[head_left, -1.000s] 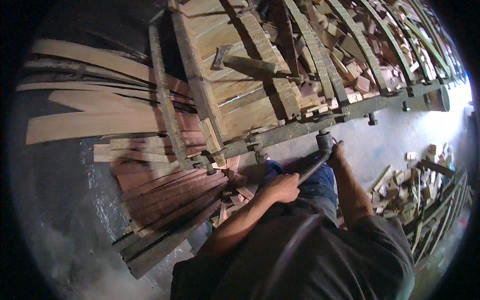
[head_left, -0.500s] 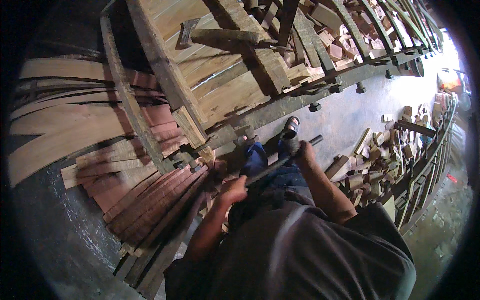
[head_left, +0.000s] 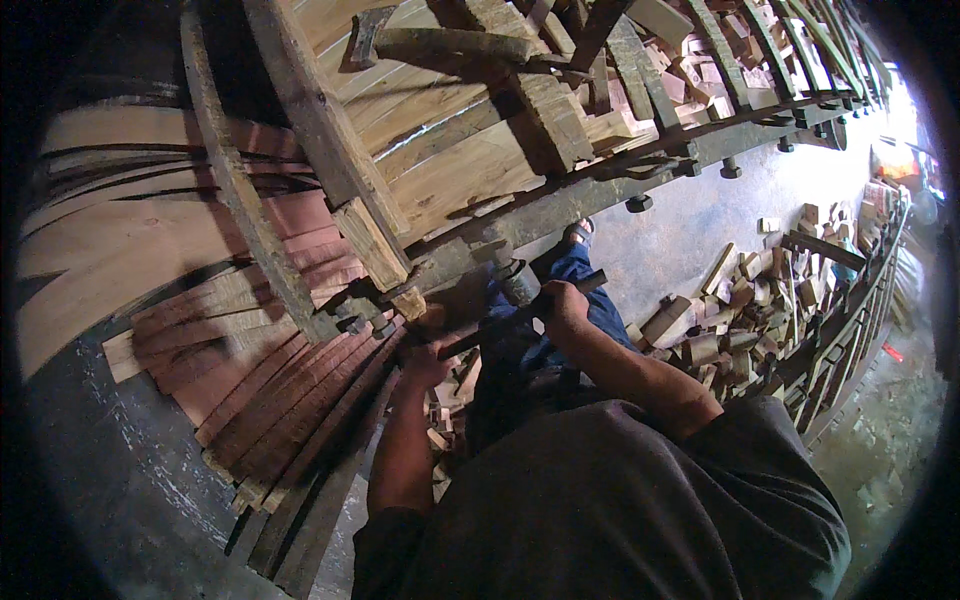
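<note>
Both my hands grip a dark metal socket wrench [head_left: 488,337], a long bar with a thick cylindrical socket [head_left: 518,283] pointing away from me. My right hand [head_left: 565,306] wraps the bar close to the socket, and the bar's end sticks out past it. My left hand [head_left: 425,364] is closed round the bar's lower left part, in shadow. Just beyond the left hand are the bolt hardware [head_left: 365,312] and the end of a wooden block [head_left: 372,250] at the corner of a metal clamp frame [head_left: 590,207]. The socket is near the frame's edge.
A hatchet [head_left: 450,43] lies on planks [head_left: 450,175] within the frame. Reddish boards [head_left: 290,410] are stacked at left beside long curved boards [head_left: 120,235]. Wood offcuts [head_left: 740,300] pile up on the right by a metal rack [head_left: 850,320]. Bolts [head_left: 638,204] jut from the frame.
The socket wrench and both hands have shifted left, toward the frame's corner. The socket now tips forward, away from me, and the view has moved slightly.
</note>
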